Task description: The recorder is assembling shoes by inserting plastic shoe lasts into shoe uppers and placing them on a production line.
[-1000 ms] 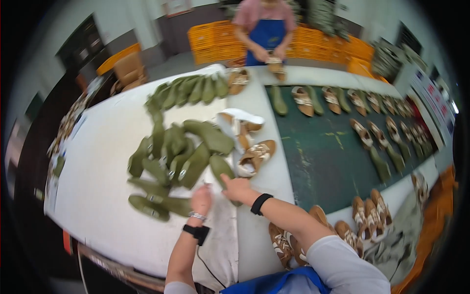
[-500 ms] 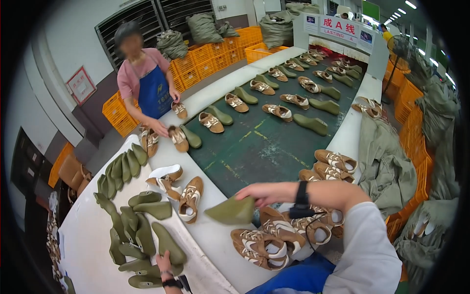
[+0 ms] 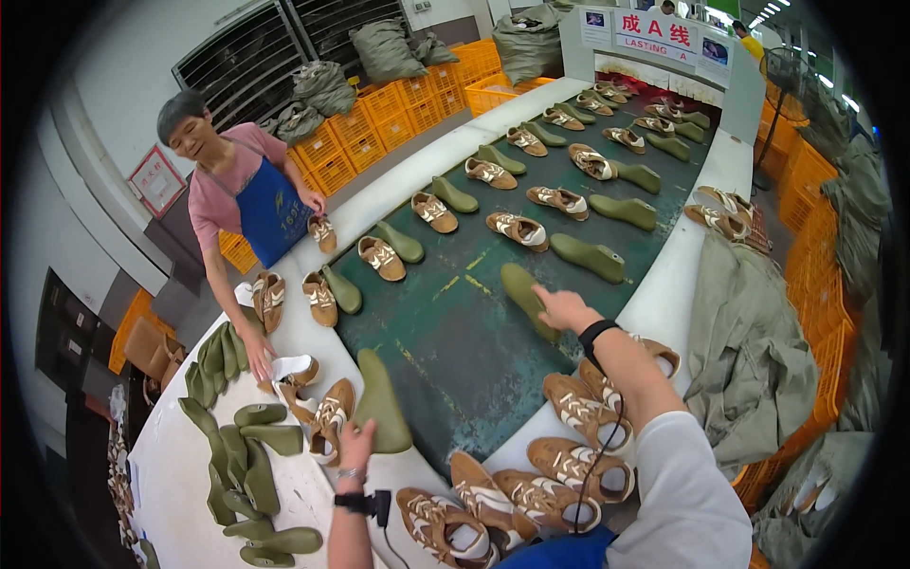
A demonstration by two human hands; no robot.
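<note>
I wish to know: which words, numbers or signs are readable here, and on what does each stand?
Wording is not copied here.
White sign above conveyor: large red characters, smaller red line below; readable.
Framed wall notice: red characters, too blurred to read surely.
Co-worker's blue apron: yellowish print, partly readable.
Green shoe lasts: no readable text.

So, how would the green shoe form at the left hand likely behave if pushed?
The green shoe form is probably stiff: its outline shows no sag beyond the left hand. Its smooth-looking surface may make it somewhat slippery. Its curved, tapering shape suggests it could rock or tip when nudged.
</note>
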